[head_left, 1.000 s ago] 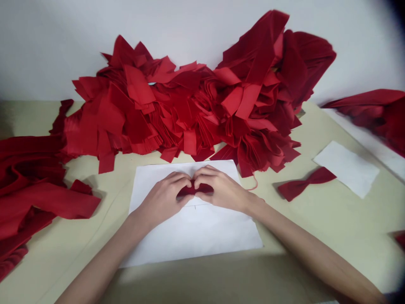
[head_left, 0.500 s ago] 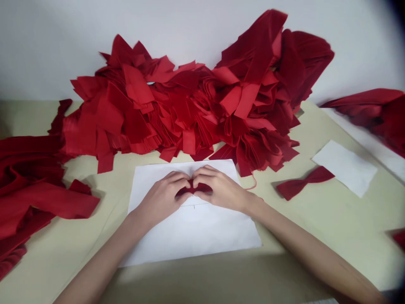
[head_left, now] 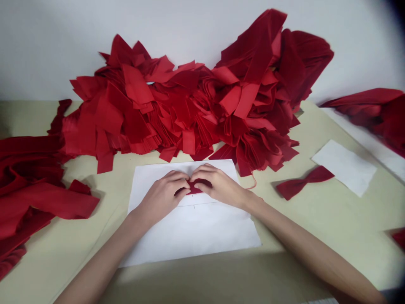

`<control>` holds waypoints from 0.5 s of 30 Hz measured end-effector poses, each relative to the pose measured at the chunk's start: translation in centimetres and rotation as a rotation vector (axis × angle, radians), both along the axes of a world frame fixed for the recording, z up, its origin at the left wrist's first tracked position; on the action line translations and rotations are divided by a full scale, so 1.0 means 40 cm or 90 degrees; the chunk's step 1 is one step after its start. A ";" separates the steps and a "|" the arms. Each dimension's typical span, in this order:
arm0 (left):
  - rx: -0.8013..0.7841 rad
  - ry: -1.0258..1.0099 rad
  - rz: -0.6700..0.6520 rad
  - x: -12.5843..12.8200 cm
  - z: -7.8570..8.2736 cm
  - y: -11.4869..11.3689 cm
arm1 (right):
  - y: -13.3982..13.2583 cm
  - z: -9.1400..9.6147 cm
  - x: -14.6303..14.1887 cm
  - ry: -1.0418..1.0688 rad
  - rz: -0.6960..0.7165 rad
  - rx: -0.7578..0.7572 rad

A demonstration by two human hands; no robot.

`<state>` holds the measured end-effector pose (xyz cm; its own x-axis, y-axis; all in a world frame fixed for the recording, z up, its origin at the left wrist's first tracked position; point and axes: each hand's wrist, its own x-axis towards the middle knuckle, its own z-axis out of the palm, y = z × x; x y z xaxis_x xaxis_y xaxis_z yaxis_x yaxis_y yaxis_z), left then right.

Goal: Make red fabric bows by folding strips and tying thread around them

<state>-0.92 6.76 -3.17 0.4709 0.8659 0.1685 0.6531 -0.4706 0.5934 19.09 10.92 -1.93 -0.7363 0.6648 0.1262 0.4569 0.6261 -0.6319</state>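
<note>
Two hands (head_left: 163, 196) (head_left: 220, 185) pinch red fabric (head_left: 196, 188) on white paper (head_left: 218, 232).

no readable text, only faint tick marks (head_left: 193, 207) on white paper (head_left: 202, 240)

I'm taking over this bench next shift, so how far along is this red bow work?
One dark red fabric bow looks finished, lying on the beige table. In hand: a folded red fabric piece, pressed between the left hand and right hand on a white paper sheet. Left: the large heap of cut red fabric strips, which looks far from used up.
</note>
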 end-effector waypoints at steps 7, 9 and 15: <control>0.011 0.008 0.004 0.013 0.006 0.000 | 0.003 0.000 -0.003 0.000 0.005 0.003; -0.008 0.000 0.027 0.016 0.005 0.002 | 0.003 0.001 -0.005 -0.011 -0.002 0.002; -0.033 -0.008 0.096 0.020 -0.001 0.011 | -0.003 -0.008 -0.008 -0.018 -0.057 -0.039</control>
<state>-0.13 7.18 -3.20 0.3329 0.9343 0.1273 0.7060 -0.3364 0.6232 18.77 10.80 -2.24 -0.6761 0.7340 0.0639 0.5272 0.5425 -0.6540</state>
